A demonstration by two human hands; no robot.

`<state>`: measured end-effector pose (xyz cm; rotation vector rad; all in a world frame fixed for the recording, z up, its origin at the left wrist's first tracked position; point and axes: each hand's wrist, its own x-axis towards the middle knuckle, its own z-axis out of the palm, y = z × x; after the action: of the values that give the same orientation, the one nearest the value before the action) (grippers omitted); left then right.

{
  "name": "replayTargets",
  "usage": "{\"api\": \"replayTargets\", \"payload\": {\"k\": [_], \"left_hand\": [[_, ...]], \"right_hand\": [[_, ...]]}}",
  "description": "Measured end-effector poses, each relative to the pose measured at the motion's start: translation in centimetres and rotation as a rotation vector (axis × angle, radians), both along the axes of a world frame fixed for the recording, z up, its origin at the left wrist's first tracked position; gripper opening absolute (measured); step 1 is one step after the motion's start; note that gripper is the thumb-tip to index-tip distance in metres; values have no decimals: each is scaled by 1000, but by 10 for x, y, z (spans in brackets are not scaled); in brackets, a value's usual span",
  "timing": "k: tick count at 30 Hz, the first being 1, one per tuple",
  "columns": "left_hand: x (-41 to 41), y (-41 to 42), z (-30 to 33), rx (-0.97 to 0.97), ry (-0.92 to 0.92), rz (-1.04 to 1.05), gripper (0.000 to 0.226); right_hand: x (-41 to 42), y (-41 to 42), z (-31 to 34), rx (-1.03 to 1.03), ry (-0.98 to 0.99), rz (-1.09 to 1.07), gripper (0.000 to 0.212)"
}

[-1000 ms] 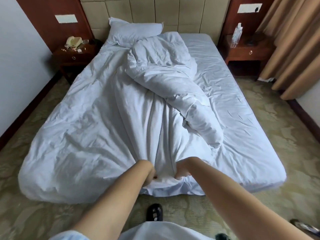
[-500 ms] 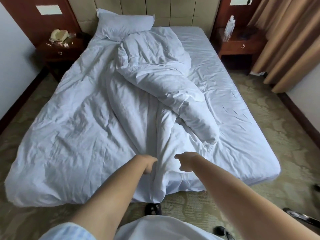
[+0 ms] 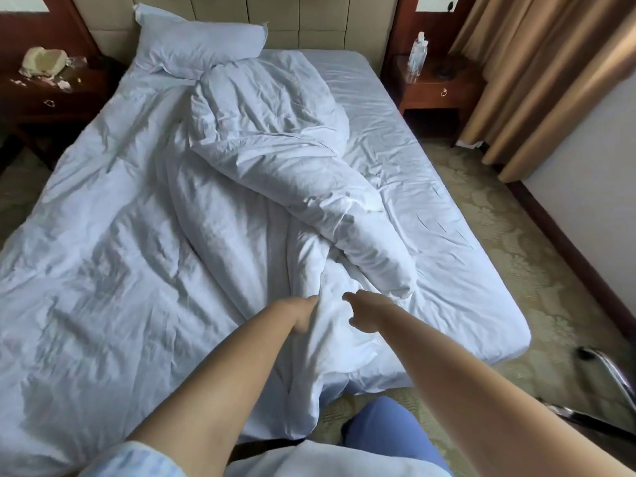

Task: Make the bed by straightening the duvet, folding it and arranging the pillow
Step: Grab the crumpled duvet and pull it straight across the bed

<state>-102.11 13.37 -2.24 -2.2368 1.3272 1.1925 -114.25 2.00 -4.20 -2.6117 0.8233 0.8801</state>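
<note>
just let go of the duvet [image 3: 144, 256] edge, left hand [image 3: 303, 313] is digging into a fold, right hand [image 3: 366, 313] is hovering loosely curled, still bunched up.

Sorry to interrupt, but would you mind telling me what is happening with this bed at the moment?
A person stands at the foot of the bed, making it. The left hand grips a bunched fold of the white duvet, while the right hand hovers just beside it, apparently holding nothing. The duvet is far from straightened: one side is rolled toward the middle, leaving the sheet bare. The pillow leans at the headboard.
</note>
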Motion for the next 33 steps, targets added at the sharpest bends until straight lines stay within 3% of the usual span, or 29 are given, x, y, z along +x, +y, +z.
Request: {"api": "replayTargets", "payload": {"k": [10,17,23,33], "left_hand": [[-4,-85,-35,-59,29,129,62],[-9,-155,-53,-14,2,266,60],[-5,-185,-65,-28,10,450,65],[6,-203,-78,-79,65,578,66]], "right_hand": [[8,-97,-31,-106,-154,-9,47],[34,-193,-57,-123,-267,58,72],[60,-225,-84,-39,-283,90,87],[71,-237,-87,-12,-285,127,47]]}}
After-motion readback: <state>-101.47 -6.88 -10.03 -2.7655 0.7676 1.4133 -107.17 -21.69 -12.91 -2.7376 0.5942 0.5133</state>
